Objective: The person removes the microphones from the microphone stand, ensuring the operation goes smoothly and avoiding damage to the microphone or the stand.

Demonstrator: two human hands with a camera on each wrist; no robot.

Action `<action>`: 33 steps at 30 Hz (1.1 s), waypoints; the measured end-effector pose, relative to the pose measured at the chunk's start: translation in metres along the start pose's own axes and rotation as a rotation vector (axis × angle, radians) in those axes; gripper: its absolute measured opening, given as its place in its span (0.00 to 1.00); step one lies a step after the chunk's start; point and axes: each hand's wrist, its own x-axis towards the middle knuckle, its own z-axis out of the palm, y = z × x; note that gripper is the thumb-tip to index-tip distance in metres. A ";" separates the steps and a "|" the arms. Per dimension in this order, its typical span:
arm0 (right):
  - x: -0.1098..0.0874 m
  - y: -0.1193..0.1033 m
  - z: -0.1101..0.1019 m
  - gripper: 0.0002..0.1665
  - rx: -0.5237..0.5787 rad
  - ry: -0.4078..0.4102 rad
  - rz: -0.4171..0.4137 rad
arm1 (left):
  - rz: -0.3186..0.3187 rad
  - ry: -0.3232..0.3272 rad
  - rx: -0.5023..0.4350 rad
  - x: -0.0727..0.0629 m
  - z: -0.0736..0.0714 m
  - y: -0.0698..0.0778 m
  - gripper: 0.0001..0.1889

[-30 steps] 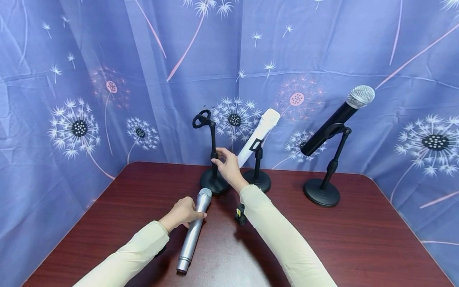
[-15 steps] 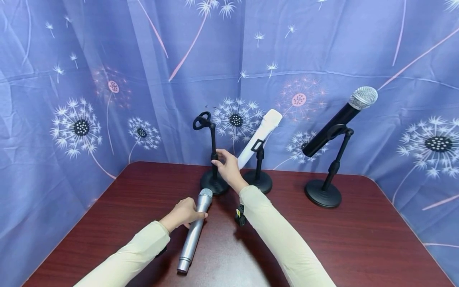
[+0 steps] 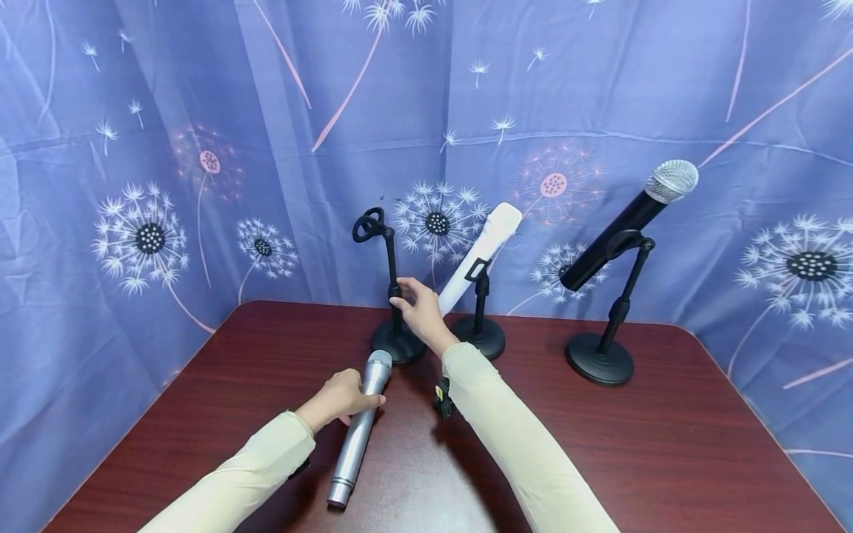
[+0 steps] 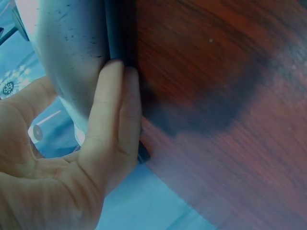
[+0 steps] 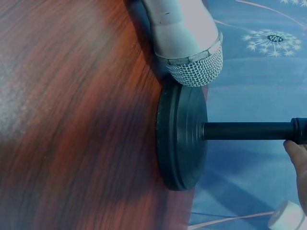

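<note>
A silver handheld microphone [image 3: 360, 437] slants along the table, its mesh head overlapping the base of a black desktop microphone stand [image 3: 392, 259] in the head view. My left hand [image 3: 340, 396] grips the microphone around its middle; the left wrist view shows fingers on one side of the barrel [image 4: 72, 48] and the thumb on the other. With thumb and fingers, my right hand [image 3: 420, 311] pinches the stand's pole at its collar. The ring clip on top of that stand holds nothing. In the right wrist view the mesh head [image 5: 199, 67] is right at the round base [image 5: 184, 139].
Just right of my right hand, a white microphone [image 3: 489, 240] sits in a shorter black stand [image 3: 481, 339]. Farther right, a black microphone [image 3: 620, 229] with a silver head rests tilted in another stand [image 3: 601, 359]. A blue dandelion-print curtain [image 3: 346, 74] hangs behind the table [image 3: 666, 444].
The stand's upper part has leaned slightly to the left, and my right hand has moved a little left with it. My left hand and the silver microphone stay almost in place.
</note>
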 end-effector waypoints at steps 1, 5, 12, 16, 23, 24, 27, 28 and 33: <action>0.000 0.000 0.000 0.19 0.000 -0.003 0.002 | 0.001 0.000 0.001 0.000 0.000 0.000 0.19; 0.000 0.000 -0.001 0.20 -0.002 -0.010 0.008 | -0.001 -0.001 0.007 -0.002 -0.001 0.001 0.19; 0.000 -0.002 -0.003 0.19 -0.029 -0.019 0.016 | -0.003 -0.009 0.020 -0.002 -0.001 0.002 0.20; -0.001 -0.002 -0.003 0.20 -0.037 -0.028 0.032 | -0.002 -0.007 0.027 -0.002 -0.001 0.003 0.20; -0.001 -0.002 -0.003 0.20 -0.037 -0.035 0.047 | 0.012 -0.001 0.066 -0.001 -0.003 0.004 0.19; -0.001 -0.003 -0.003 0.20 -0.036 -0.034 0.046 | 0.019 0.005 0.080 0.000 -0.005 0.004 0.19; -0.001 -0.003 -0.003 0.20 -0.031 -0.032 0.048 | 0.043 0.021 0.128 0.001 -0.010 0.005 0.19; -0.001 -0.003 -0.003 0.20 -0.029 -0.030 0.047 | 0.050 0.024 0.143 0.002 -0.012 0.006 0.20; -0.001 -0.002 -0.002 0.20 -0.028 -0.023 0.047 | 0.085 0.039 0.180 0.007 -0.028 0.010 0.22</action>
